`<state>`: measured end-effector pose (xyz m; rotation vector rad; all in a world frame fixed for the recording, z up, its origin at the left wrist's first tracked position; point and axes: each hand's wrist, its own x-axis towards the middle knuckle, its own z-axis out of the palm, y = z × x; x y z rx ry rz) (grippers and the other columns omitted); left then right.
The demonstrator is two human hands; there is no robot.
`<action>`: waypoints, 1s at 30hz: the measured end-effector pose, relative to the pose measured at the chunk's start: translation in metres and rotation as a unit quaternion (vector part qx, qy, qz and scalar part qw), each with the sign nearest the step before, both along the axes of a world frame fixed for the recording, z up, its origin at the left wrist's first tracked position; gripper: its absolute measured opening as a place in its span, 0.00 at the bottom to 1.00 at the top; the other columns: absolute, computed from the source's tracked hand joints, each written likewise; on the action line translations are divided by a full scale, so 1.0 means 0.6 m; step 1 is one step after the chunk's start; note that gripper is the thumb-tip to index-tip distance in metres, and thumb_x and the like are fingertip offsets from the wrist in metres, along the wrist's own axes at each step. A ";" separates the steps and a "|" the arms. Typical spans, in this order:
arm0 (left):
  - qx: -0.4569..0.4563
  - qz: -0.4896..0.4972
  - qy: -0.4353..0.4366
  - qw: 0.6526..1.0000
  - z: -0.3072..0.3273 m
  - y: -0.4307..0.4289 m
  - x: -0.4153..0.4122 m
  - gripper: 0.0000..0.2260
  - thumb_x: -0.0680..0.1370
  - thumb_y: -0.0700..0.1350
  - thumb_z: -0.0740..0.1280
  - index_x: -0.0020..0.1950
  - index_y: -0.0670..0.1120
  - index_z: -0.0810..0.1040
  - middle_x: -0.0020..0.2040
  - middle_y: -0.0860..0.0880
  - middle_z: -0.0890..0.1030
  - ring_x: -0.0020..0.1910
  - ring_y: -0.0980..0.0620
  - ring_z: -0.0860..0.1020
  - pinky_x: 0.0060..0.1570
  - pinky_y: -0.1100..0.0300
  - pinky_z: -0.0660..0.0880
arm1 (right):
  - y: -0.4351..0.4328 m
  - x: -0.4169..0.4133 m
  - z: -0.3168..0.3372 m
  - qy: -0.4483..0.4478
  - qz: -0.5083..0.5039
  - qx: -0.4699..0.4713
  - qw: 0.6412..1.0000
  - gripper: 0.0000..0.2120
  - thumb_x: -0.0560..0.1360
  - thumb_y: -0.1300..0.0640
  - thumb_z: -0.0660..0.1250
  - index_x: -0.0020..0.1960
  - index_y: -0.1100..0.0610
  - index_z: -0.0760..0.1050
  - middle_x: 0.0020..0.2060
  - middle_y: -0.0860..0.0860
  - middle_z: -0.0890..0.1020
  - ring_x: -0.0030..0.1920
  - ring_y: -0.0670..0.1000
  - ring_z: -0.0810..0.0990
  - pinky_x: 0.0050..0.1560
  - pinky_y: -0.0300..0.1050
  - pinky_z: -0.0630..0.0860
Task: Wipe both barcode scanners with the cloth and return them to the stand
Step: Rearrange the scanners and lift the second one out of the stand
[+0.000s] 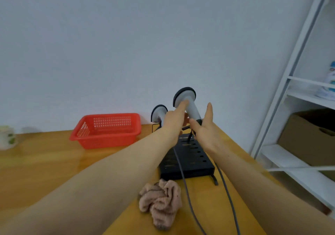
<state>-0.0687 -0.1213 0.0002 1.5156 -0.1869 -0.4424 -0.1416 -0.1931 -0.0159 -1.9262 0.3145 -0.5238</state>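
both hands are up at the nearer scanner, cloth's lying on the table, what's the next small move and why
Probably close the left hand around the nearer scanner and lift it off the stand. Both hands sit at its handle, the right hand open beside it, and neither holds the cloth, which lies crumpled on the table close to the person. Whether this scanner has been wiped can't be told.

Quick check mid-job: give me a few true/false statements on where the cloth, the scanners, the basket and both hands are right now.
1. The pink cloth lies crumpled on the wooden table. True.
2. The left hand holds the cloth. False: it touches the nearer barcode scanner.
3. The red basket holds a scanner. False: it looks empty.
4. The right hand is open beside the nearer scanner's grip. True.
5. The farther scanner stands on the black stand. True.
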 end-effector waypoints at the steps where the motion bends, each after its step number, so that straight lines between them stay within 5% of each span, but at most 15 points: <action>1: -0.002 0.002 0.010 1.000 0.002 0.017 -0.004 0.29 0.72 0.63 0.65 0.62 0.42 0.76 0.54 0.46 0.82 0.52 0.49 0.79 0.52 0.53 0.75 | 0.018 -0.007 -0.001 0.001 0.013 -0.012 1.000 0.35 0.81 0.54 0.54 0.73 0.46 0.30 0.71 0.49 0.61 0.70 0.54 0.65 0.65 0.46 0.64; 4: -0.019 0.024 0.040 0.999 0.000 0.075 -0.015 0.29 0.69 0.59 0.71 0.64 0.43 0.74 0.55 0.45 0.81 0.51 0.48 0.79 0.46 0.54 0.76 | 0.073 -0.022 -0.002 0.022 0.033 -0.043 0.998 0.35 0.81 0.55 0.54 0.74 0.48 0.30 0.67 0.52 0.67 0.66 0.57 0.69 0.59 0.46 0.67; 9: -0.022 0.046 0.055 0.997 -0.025 0.162 -0.018 0.28 0.66 0.52 0.76 0.61 0.43 0.75 0.50 0.46 0.83 0.49 0.49 0.80 0.41 0.56 0.75 | 0.137 -0.019 -0.032 0.018 0.082 -0.019 0.996 0.39 0.78 0.53 0.60 0.74 0.44 0.33 0.71 0.55 0.66 0.66 0.58 0.70 0.66 0.57 0.69; 12: -0.021 0.075 0.033 0.996 -0.039 0.201 -0.022 0.30 0.63 0.52 0.77 0.61 0.41 0.75 0.50 0.46 0.83 0.50 0.48 0.81 0.41 0.57 0.74 | 0.154 -0.012 -0.038 0.053 0.121 0.062 0.989 0.37 0.71 0.52 0.66 0.75 0.48 0.52 0.63 0.58 0.75 0.58 0.57 0.76 0.60 0.56 0.73; 16: 0.013 0.108 -0.035 0.993 -0.058 0.234 -0.043 0.21 0.66 0.51 0.77 0.52 0.39 0.79 0.47 0.45 0.83 0.44 0.53 0.80 0.35 0.64 0.71 | 0.168 0.001 -0.024 0.094 0.129 0.215 0.964 0.16 0.76 0.46 0.58 0.59 0.53 0.74 0.56 0.64 0.78 0.51 0.57 0.79 0.51 0.51 0.76; 19: 0.035 0.094 -0.095 0.990 -0.071 0.238 -0.065 0.14 0.68 0.49 0.77 0.46 0.40 0.82 0.43 0.47 0.84 0.39 0.54 0.80 0.32 0.69 0.74 | 0.171 0.011 -0.024 0.101 0.163 0.261 0.946 0.22 0.74 0.42 0.62 0.61 0.55 0.74 0.55 0.59 0.81 0.54 0.57 0.81 0.55 0.54 0.77; 23: 0.089 0.110 -0.164 0.976 -0.084 0.232 -0.074 0.10 0.67 0.50 0.77 0.39 0.46 0.79 0.42 0.46 0.83 0.42 0.46 0.82 0.47 0.47 0.80 | 0.187 0.017 -0.021 0.098 0.155 0.283 0.941 0.13 0.73 0.55 0.68 0.56 0.58 0.75 0.44 0.57 0.83 0.43 0.55 0.82 0.43 0.50 0.80; 26: 0.116 0.081 -0.201 0.969 -0.084 0.233 -0.079 0.08 0.68 0.48 0.75 0.41 0.48 0.78 0.43 0.47 0.83 0.44 0.48 0.81 0.49 0.49 0.79 | 0.181 0.019 -0.030 0.095 0.131 0.268 0.950 0.08 0.73 0.59 0.67 0.51 0.59 0.76 0.41 0.57 0.83 0.40 0.54 0.82 0.42 0.49 0.78; 30: 0.043 0.082 -0.169 0.981 -0.080 0.259 -0.072 0.09 0.73 0.48 0.65 0.40 0.44 0.82 0.44 0.46 0.85 0.48 0.50 0.80 0.48 0.55 0.73 | 0.157 0.016 -0.032 0.088 0.121 0.284 0.947 0.07 0.73 0.59 0.67 0.50 0.59 0.73 0.40 0.58 0.82 0.37 0.54 0.81 0.33 0.45 0.76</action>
